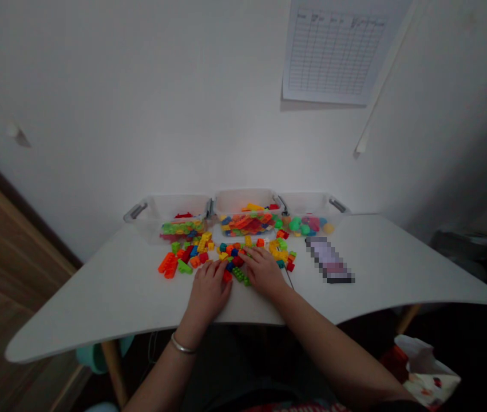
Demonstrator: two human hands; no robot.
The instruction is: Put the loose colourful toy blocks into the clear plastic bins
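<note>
Loose toy building blocks in several colours lie across the white table (110, 286) around both hands. My left hand (211, 286) rests low at the near edge of the pile, its fingers bent, with a red building block (227, 276) between thumb and fingers. Close to its fingertips is a blue block (230, 266). My right hand (264, 272) reaches in from the right with fingers stretched over the pile, their tips beside a dark red block (238, 261). A green studded block (238, 274) lies between the two hands. Some blocks under the fingers are hidden.
Along the wall stand three clear bins: the left bin (170, 205) and middle bin (247, 200) hold blocks, the right bin (305, 203) rounded coloured pieces. A phone with a blurred screen (329, 260) lies right of the pile. A printed sheet (333, 54) hangs above.
</note>
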